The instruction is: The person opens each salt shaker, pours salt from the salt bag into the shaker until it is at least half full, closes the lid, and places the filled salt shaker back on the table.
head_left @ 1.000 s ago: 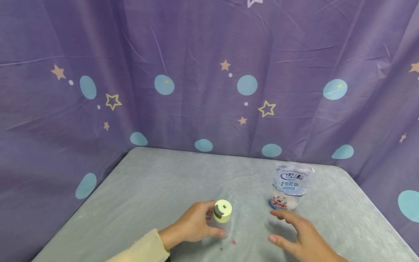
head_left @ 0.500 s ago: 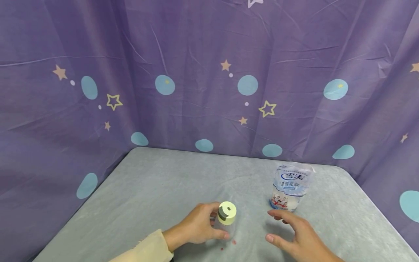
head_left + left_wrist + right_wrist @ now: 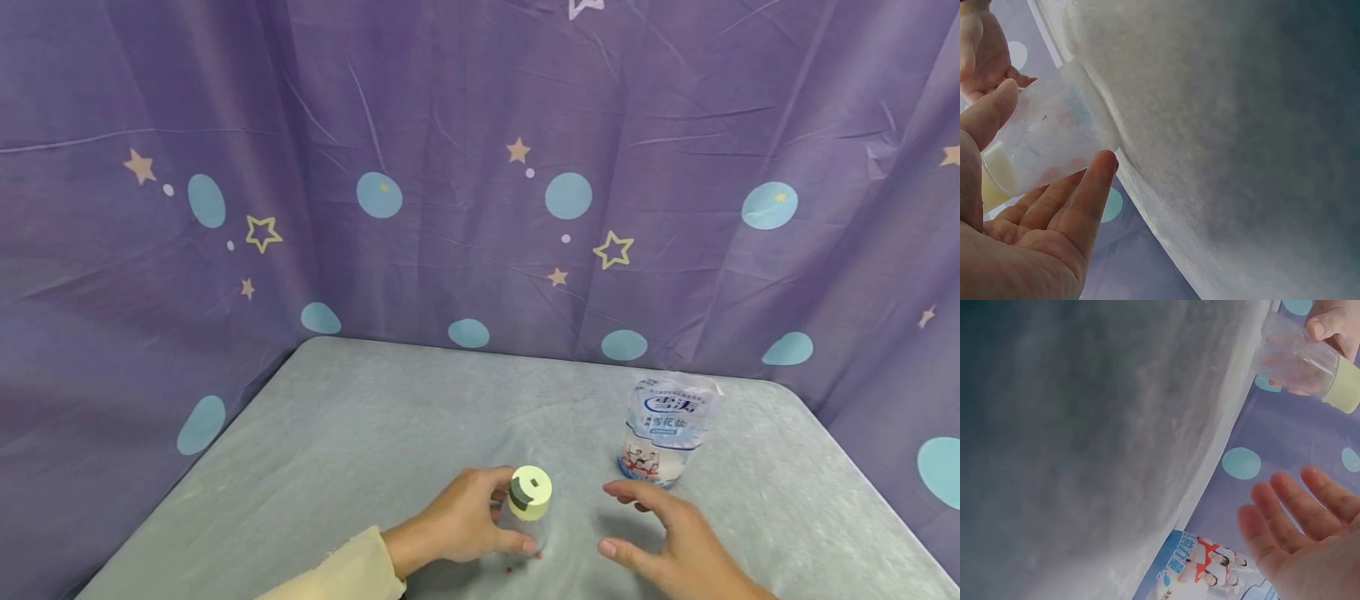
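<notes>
Jar (image 3: 528, 505) and left hand (image 3: 471, 520) have shifted toward four o'clock in the head view; thumb and fingers grip the jar, the bag (image 3: 663, 429) at its two o'clock. Left wrist: thumb at the jar's ten o'clock. Right wrist: right hand (image 3: 1316, 550), fingers loosely spread, the jar at its twelve o'clock.
</notes>
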Tool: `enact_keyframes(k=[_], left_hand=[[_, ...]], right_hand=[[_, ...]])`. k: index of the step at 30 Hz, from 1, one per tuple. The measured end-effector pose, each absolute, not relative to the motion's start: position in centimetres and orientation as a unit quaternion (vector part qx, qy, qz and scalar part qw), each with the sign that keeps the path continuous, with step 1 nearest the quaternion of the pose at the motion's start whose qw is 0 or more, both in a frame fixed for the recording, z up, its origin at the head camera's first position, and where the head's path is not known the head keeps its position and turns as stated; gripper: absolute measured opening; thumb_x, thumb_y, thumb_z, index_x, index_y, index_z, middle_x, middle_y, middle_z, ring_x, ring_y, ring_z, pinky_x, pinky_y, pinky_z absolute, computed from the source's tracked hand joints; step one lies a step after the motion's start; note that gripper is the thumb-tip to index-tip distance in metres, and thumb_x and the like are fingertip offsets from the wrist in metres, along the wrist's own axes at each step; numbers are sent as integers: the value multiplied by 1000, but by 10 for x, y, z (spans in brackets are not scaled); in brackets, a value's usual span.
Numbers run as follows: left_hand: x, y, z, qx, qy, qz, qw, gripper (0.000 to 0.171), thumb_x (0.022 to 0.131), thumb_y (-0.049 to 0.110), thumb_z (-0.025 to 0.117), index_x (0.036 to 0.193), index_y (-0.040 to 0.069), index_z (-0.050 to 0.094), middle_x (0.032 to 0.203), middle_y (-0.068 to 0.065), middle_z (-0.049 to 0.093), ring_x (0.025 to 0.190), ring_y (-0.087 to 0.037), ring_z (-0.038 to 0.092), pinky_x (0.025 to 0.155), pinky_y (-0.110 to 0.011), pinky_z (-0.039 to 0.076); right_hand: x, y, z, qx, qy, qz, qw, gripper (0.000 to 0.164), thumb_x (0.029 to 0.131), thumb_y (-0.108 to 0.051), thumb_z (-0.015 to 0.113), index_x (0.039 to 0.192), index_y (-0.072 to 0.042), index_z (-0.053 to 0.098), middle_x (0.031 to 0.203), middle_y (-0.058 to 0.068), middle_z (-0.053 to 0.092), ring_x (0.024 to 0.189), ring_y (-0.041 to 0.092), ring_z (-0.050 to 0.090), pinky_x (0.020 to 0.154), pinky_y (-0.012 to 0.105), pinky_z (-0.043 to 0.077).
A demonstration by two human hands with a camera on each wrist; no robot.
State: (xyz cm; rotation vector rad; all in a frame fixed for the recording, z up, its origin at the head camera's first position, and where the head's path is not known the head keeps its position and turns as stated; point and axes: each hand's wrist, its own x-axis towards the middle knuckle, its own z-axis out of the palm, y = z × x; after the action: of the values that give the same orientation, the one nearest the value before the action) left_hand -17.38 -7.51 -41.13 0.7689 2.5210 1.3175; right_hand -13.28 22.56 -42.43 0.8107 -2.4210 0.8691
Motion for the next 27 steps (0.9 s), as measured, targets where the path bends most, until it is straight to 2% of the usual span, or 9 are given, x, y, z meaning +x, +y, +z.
enact_keyframes(k=[5, 9, 12, 16, 20, 27], left_hand=[[-174, -73, -411, 270, 849, 444, 100, 56, 70, 31, 97, 119, 27, 69, 111, 18, 68, 104, -7, 67, 81, -22, 56], [-173, -71, -411, 274, 848, 442, 98, 53, 70, 30, 97, 115, 27, 69, 109, 19, 68, 104, -7, 66, 82, -22, 56], [-173, -70, -411, 275, 850, 439, 94, 53, 70, 29, 97, 115, 27, 70, 108, 19, 68, 103, -7, 66, 82, -22, 56], [-172, -69, -412, 276, 852, 435, 90, 53, 70, 30, 97, 115, 27, 70, 107, 19, 67, 102, -6, 66, 82, -22, 56], [-172, -69, -412, 279, 851, 435, 92, 53, 70, 30, 97, 116, 26, 70, 107, 19, 67, 102, -6, 65, 82, -22, 56], [-172, -68, -411, 285, 848, 436, 99, 55, 72, 30, 96, 119, 25, 69, 109, 19, 67, 102, -5, 65, 82, -23, 56]], right_hand=[[-133, 221, -424, 299, -872, 321, 219, 57, 77, -32, 91, 128, -26, 67, 121, -13, 68, 105, 10, 66, 87, 26, 52], [-134, 218, -425, 316, -864, 317, 229, 61, 76, -35, 92, 130, -27, 65, 124, -10, 68, 113, 12, 64, 98, 14, 42], [-136, 216, -426, 338, -854, 313, 243, 64, 74, -35, 93, 131, -24, 65, 124, -5, 68, 113, 15, 64, 101, 10, 36], [-138, 213, -427, 354, -847, 310, 248, 66, 74, -35, 93, 132, -22, 65, 125, -3, 68, 113, 16, 63, 102, 11, 37], [-139, 210, -425, 350, -851, 305, 247, 66, 75, -37, 93, 132, -24, 64, 125, -5, 67, 113, 15, 64, 99, 16, 42], [-139, 203, -421, 350, -850, 305, 249, 65, 75, -37, 92, 132, -24, 64, 125, -6, 67, 112, 15, 65, 89, 34, 55]])
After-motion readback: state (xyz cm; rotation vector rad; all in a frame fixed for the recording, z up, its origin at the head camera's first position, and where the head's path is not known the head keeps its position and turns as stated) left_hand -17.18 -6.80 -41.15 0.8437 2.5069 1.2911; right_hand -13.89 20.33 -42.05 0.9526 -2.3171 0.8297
